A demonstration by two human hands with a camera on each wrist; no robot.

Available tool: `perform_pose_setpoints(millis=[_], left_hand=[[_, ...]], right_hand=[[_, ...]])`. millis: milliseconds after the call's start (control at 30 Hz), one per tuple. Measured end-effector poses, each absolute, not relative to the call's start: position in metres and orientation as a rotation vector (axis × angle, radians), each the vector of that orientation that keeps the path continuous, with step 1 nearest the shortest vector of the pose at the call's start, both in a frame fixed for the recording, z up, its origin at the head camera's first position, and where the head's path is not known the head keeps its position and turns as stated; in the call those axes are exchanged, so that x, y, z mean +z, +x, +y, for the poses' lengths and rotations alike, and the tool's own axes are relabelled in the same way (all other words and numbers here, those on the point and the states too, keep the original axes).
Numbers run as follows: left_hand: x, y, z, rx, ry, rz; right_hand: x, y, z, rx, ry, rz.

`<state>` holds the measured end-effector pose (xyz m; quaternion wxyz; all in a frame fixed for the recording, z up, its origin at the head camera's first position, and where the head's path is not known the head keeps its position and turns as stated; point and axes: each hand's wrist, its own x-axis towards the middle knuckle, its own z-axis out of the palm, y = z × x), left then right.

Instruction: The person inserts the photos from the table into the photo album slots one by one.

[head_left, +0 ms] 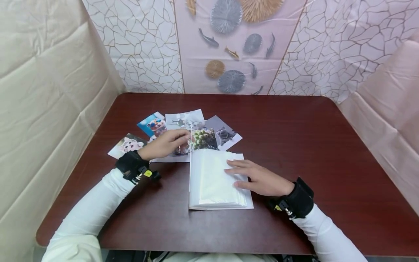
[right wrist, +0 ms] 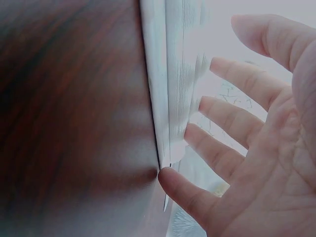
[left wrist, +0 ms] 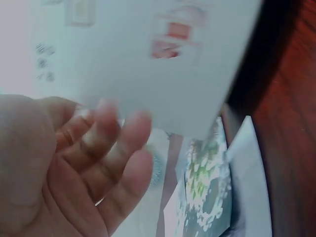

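Light pressure suited the white plastic-paged album: right hand widespread, left hand loosely bent, seemingly against its raised white cover.

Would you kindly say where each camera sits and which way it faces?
Head: on the head, facing forward and down at the photo album; left hand, right hand, sleeves show.
Left wrist: worn there, facing a printed white panel; left hand shows.
Right wrist: worn there, facing the page edges; right hand shows.
Head and left wrist share the succulent photo.
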<state>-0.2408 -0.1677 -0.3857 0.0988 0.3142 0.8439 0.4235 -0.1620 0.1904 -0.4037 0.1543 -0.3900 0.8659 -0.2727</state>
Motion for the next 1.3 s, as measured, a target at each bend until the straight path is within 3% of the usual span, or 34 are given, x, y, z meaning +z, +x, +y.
perform_pose_setpoints(millis=[200, 600, 1300], left_hand=[[-0.379, -0.242, -0.182, 1.401, 0.828, 2.335], [-0.350, -0.247, -0.213, 1.114, 0.826, 2.620], [-0.382, -0.254, -0.205, 0.832, 0.967, 2.444]], right_hand=[[-0.407, -0.159, 0.189, -0.792, -1.093, 2.453], [-0.405, -0.162, 0.191, -0.794, -1.082, 2.462], [-0.399, -0.167, 0.200, -0.726, -1.004, 2.690]])
